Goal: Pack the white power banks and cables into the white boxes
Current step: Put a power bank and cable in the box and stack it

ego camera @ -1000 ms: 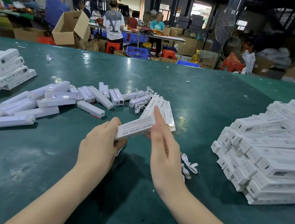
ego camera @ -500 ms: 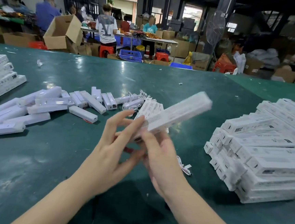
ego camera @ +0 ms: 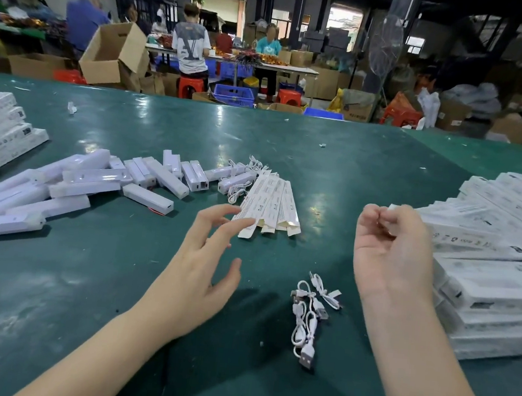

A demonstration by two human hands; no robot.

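Observation:
My right hand (ego camera: 391,250) curls its fingers round the near end of a packed white box (ego camera: 458,235) that lies on the pile of filled boxes (ego camera: 498,281) at the right. My left hand (ego camera: 202,271) hovers with fingers spread and empty, its fingertips just short of the fanned stack of flat, unfolded white boxes (ego camera: 271,205) in the middle. Loose white power banks (ego camera: 75,181) are heaped to the left of that stack. A few coiled white cables (ego camera: 309,312) lie on the green table (ego camera: 350,174) between my forearms, and more cables (ego camera: 245,177) sit behind the flat boxes.
Another stack of white boxes (ego camera: 3,134) stands at the far left edge. Beyond the table's far edge are people at work benches, cardboard cartons (ego camera: 111,55), red stools and blue crates.
The box I held in both hands has travelled right onto the pile with my right hand. My left hand let go and moved toward the flat boxes.

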